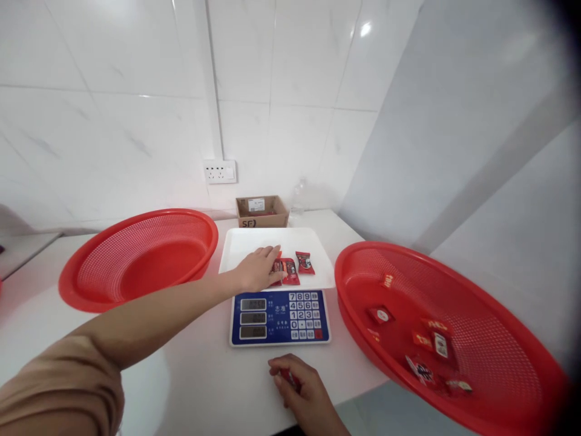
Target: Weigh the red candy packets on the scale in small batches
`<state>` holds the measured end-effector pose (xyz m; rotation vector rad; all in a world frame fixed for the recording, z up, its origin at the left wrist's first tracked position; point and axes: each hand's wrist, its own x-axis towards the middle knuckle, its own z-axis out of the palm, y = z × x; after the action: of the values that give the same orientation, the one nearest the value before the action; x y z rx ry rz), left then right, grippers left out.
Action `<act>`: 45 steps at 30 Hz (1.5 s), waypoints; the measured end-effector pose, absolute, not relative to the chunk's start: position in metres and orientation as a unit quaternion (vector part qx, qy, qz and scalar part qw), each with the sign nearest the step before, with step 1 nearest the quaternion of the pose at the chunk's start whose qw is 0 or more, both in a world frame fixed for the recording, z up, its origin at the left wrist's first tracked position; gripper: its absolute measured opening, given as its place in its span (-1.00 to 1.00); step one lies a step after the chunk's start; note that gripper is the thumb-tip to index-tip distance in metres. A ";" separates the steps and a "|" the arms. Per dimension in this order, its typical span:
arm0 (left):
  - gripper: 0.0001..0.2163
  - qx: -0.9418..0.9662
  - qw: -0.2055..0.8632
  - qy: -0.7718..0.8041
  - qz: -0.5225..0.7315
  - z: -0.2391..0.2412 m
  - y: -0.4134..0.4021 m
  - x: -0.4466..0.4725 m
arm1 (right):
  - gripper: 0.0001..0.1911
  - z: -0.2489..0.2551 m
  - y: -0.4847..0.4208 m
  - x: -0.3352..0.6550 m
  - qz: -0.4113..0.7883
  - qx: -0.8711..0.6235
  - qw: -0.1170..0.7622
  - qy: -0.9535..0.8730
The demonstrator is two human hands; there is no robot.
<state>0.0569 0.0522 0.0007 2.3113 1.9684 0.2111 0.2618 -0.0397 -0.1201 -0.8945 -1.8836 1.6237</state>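
My left hand (261,269) reaches over the white scale pan (236,242), fingers and thumb apart, touching small red foil packets (290,271). Part of these packets is hidden under the fingers. Just right of them, a separate red packet (305,262) lies on the pan. Near the front of the table, my right hand (306,387) is closed around a red packet (290,378), mostly covered by the fingers. Between the two hands is the scale's blue panel (280,318), with number keys and three small displays whose digits are faint.
A red perforated basket (181,218) stands at left. Another red basket (363,254), tilted in view at right, holds several red packets (381,313). Behind the scale are a small cardboard box (263,222) and a clear bottle (299,197), against a tiled wall with a socket (220,172).
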 end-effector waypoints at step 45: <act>-0.39 0.872 0.023 0.482 0.084 0.009 0.079 0.074 | -0.70 -0.137 -0.040 0.256 0.577 -0.350 0.289 -0.679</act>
<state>0.0742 0.0785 0.0095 2.6992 1.4912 0.2615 0.2556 -0.0403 -0.1370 -0.9338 -1.8136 1.5402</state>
